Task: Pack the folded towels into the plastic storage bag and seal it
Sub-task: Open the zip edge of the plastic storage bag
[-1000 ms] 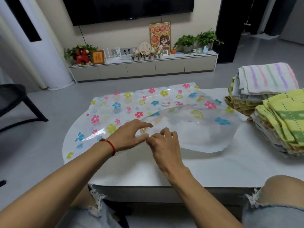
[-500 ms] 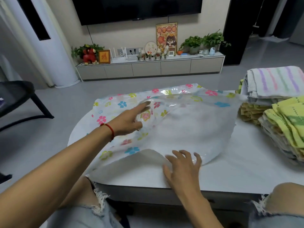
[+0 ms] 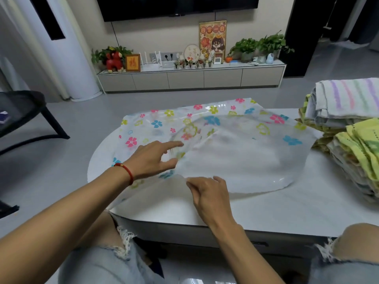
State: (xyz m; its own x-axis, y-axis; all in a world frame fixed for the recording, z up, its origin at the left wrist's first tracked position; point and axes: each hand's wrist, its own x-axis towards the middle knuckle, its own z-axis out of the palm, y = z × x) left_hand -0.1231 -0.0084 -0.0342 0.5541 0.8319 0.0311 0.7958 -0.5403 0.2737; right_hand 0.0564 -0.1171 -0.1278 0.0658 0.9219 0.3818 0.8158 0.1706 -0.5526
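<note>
Parting storage bag (image 3: pixel 235 156) mouth, left hand (image 3: pixel 151 158) fingers spread loose under lifted flowered layer to hold it open, right hand (image 3: pixel 211 193) fingers flat, grasping nothing, pinning lower layer to table (image 3: pixel 287 210); folded towels (image 3: pixel 352 128) stacked well right of fingertips, unobstructed.

White table (image 3: pixel 276 206), rounded at left end. On it: flower-print plastic storage bag (image 3: pixel 235 160) spread across middle, and folded towels (image 3: pixel 352 128) in stacks at right edge, approx. touching bag's right side.
</note>
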